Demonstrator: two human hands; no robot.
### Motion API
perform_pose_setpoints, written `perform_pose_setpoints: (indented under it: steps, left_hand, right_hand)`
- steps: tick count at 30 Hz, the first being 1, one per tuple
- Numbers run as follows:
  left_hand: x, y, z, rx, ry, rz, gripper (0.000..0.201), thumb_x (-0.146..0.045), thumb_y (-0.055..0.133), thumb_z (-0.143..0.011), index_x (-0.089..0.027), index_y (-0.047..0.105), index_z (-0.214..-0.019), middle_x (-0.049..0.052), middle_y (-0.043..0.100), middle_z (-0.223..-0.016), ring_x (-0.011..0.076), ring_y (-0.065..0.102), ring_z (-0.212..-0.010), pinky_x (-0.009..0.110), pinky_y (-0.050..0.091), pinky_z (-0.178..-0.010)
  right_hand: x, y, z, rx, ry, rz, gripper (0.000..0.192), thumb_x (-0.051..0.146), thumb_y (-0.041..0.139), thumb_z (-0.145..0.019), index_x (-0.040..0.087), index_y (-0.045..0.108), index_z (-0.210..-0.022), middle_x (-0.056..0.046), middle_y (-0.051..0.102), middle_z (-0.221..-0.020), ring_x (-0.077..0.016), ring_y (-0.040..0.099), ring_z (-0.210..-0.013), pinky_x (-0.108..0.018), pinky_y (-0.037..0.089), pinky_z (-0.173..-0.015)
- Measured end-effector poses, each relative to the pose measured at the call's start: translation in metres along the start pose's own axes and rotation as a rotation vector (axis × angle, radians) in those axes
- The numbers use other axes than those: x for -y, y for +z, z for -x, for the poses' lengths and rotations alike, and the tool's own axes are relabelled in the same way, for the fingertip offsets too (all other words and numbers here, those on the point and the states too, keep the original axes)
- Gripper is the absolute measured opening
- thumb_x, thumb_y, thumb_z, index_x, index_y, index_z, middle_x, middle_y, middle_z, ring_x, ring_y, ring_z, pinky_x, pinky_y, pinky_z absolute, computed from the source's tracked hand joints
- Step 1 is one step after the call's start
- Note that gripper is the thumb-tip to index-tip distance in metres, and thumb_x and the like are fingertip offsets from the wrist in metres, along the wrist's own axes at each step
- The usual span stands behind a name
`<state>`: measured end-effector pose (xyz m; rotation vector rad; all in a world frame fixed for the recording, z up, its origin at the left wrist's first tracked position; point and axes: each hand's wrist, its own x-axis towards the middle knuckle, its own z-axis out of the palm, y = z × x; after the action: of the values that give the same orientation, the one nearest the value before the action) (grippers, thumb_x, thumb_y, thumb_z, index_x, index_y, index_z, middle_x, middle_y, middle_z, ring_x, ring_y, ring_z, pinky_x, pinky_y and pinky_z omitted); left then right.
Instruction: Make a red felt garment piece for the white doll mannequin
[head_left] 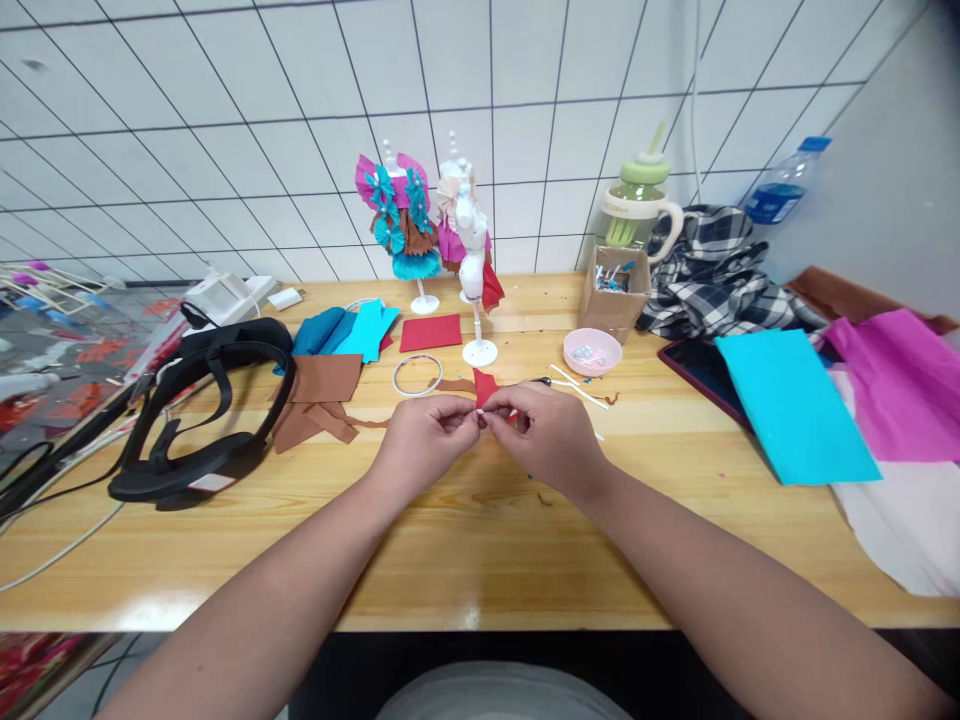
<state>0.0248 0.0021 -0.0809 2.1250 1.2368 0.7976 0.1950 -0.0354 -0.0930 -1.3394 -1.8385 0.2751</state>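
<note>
My left hand (435, 432) and my right hand (551, 430) meet fingertip to fingertip above the table. Both pinch the lower end of a small red crepe paper piece (484, 385), which fans out upward. A tiny white bit shows at the pinch, too small to name. Just beyond stands a white mini mannequin (472, 265) on a round base, with a red paper piece (491, 288) at its side. Left of the fingers lies a white ring (417, 375). A dark-handled tool (541, 381) is partly hidden behind my right hand.
Two dressed mannequins (409, 225) stand at the back. Brown paper (322, 380), blue paper (371, 330) and a black headset (217, 400) lie left. Rightward are a pink bowl (592, 352), white strips (581, 388), a cardboard box (611, 310), a cup (637, 200) and turquoise paper (799, 405).
</note>
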Motion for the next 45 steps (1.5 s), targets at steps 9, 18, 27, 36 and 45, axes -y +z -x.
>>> perform_pose_setpoints:
  steps: [9, 18, 27, 36, 45]
  left_hand:
    - [-0.0041, -0.0016, -0.0015, -0.008, -0.02, 0.028, 0.022, -0.031, 0.058, -0.083, -0.019, 0.077, -0.082, 0.001, 0.076, -0.076, 0.0148, 0.067, -0.067, 0.021, 0.047, -0.06]
    - [-0.0036, 0.0011, 0.0018, -0.044, 0.073, -0.185, 0.02, -0.028, 0.059, -0.081, -0.021, 0.075, -0.072, -0.001, 0.072, -0.064, 0.0105, 0.059, -0.054, 0.02, 0.038, -0.052]
    - [0.0015, 0.003, 0.0025, -0.012, 0.1, -0.22, 0.02, -0.025, 0.057, -0.08, -0.02, 0.074, -0.071, -0.001, 0.071, -0.064, 0.0105, 0.057, -0.055, 0.02, 0.037, -0.052]
    - [0.0015, 0.0019, -0.0012, 0.005, 0.061, -0.055, 0.021, -0.028, 0.057, -0.083, -0.02, 0.076, -0.078, 0.001, 0.076, -0.075, 0.0141, 0.066, -0.066, 0.021, 0.046, -0.059]
    - [-0.0007, -0.0006, -0.0017, 0.02, 0.049, 0.043, 0.02, -0.03, 0.059, -0.084, -0.02, 0.077, -0.084, 0.002, 0.077, -0.081, 0.0162, 0.07, -0.073, 0.022, 0.051, -0.065]
  right_hand:
    - [0.0005, -0.0006, 0.0004, -0.034, -0.056, 0.076, 0.012, 0.023, 0.058, -0.088, 0.021, 0.069, -0.092, -0.002, 0.07, -0.084, -0.0156, 0.062, -0.078, -0.027, 0.042, -0.071]
    - [0.0031, 0.0, -0.0028, -0.013, 0.088, -0.045, 0.006, 0.019, 0.062, -0.079, 0.021, 0.068, -0.081, 0.0, 0.069, -0.076, -0.0137, 0.06, -0.068, -0.025, 0.043, -0.063]
    - [-0.0005, 0.0029, -0.0053, 0.071, 0.193, -0.156, 0.005, 0.019, 0.061, -0.074, 0.02, 0.065, -0.072, 0.004, 0.063, -0.061, -0.01, 0.054, -0.056, -0.022, 0.039, -0.054]
    - [-0.0039, 0.0052, -0.0082, 0.112, 0.353, -0.43, 0.009, 0.023, 0.06, -0.075, 0.019, 0.069, -0.075, 0.002, 0.066, -0.065, -0.0097, 0.055, -0.055, -0.02, 0.04, -0.05]
    - [-0.0049, 0.006, -0.0071, 0.063, 0.329, -0.399, 0.008, 0.023, 0.062, -0.075, 0.02, 0.069, -0.076, 0.002, 0.067, -0.067, -0.0104, 0.058, -0.056, -0.021, 0.044, -0.054]
